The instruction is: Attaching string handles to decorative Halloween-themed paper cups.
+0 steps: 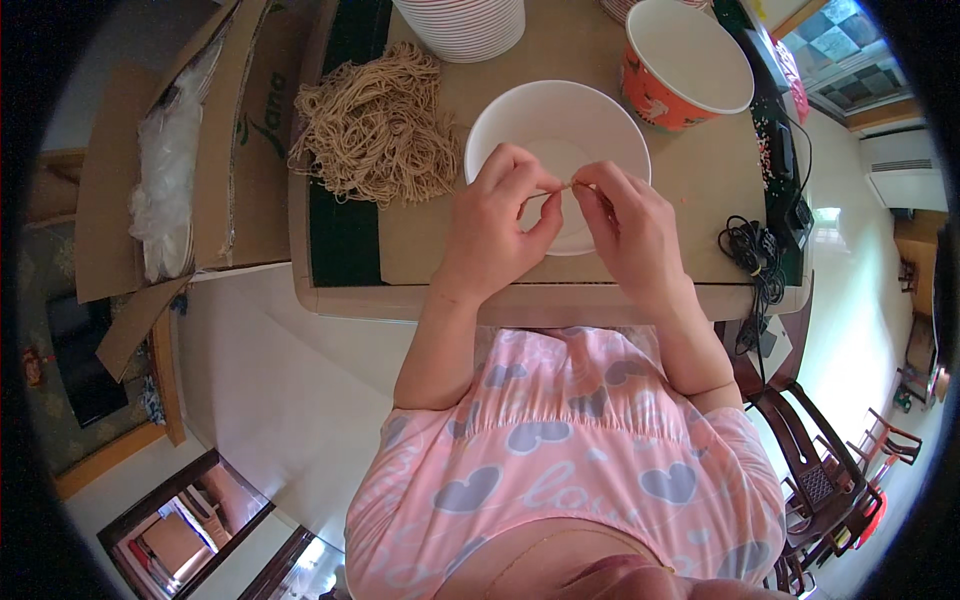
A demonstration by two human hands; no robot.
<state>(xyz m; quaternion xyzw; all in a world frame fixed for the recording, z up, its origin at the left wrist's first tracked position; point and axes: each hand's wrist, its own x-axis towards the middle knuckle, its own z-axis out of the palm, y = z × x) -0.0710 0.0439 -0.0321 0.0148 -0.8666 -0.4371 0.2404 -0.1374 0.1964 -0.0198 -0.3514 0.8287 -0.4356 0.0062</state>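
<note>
Both my hands meet over the near part of a round white bowl (550, 105), fingertips close together. My left hand (495, 225) pinches a thin tan cord (566, 185) between thumb and forefinger. From the other side my right hand (637, 220) grips the same cord in its bent fingers. Only a short piece of cord shows; the fingers hide the rest, and any small knot or bead on it is too fine to make out. Left of the bowl lies a loose, tangled heap of tan cord (380, 130).
A stack of white paper tubs (465, 28) stands at the back, and an orange patterned tub (690, 65) at the back right. A black cable bundle (752, 255) lies by the table's right edge. An open cardboard box (262, 140) with clear plastic flanks the table's left side.
</note>
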